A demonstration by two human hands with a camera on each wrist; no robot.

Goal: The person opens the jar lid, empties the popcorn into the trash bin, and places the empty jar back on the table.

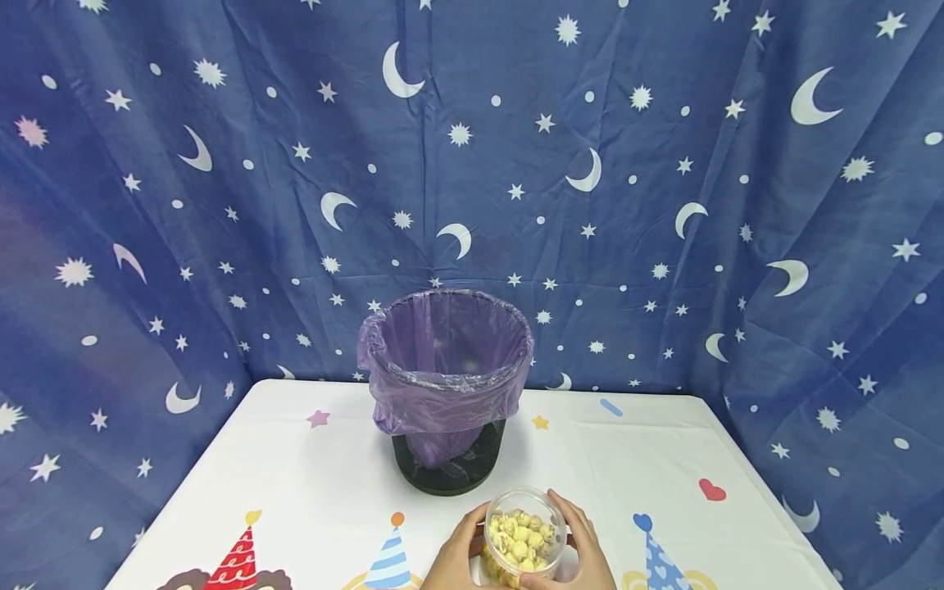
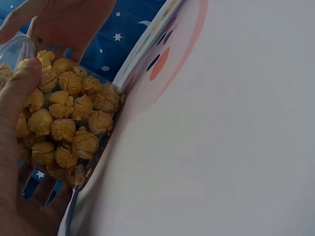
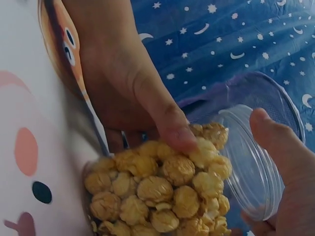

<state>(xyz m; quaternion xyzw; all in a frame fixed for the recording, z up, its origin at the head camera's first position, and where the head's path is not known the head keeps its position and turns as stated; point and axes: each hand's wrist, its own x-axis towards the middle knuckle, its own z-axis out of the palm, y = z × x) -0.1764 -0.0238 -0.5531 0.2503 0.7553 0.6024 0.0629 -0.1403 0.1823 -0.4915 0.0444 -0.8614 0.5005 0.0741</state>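
Both hands on one clear jar (image 1: pixel 526 496) of popcorn (image 1: pixel 519 539) — jar sits low in the head view, near side of the table (image 1: pixel 590 459), right of centre. Left hand (image 1: pixel 453 561) wraps the jar's left side: thumb lies along the near wall, fingers curl round the far side. Right hand (image 1: pixel 586 549) grips the right side, fingers bent over the far edge, thumb across the front close to the rim. Popcorn is round, yellow, fills most of the jar; top part of the wall is clear and ridged. Can't tell if a transparent lid covers the mouth. Base is down at the tablecloth — touching or just above, can't tell.

Beyond the jar, a bit left: black mesh bin (image 1: pixel 447 482), upright on the table, lined with a purple plastic bag (image 1: pixel 442 406) folded over its rim. Jar and bin are near each other, apart.

Tablecloth is white with prints: red party hat (image 1: pixel 238 565) front left, striped hat (image 1: pixel 388 565) left of the hands, blue hat (image 1: pixel 660 565) to their right, red heart (image 1: pixel 711 490) farther right. Blue curtain (image 1: pixel 472 188) with white moons and stars behind.
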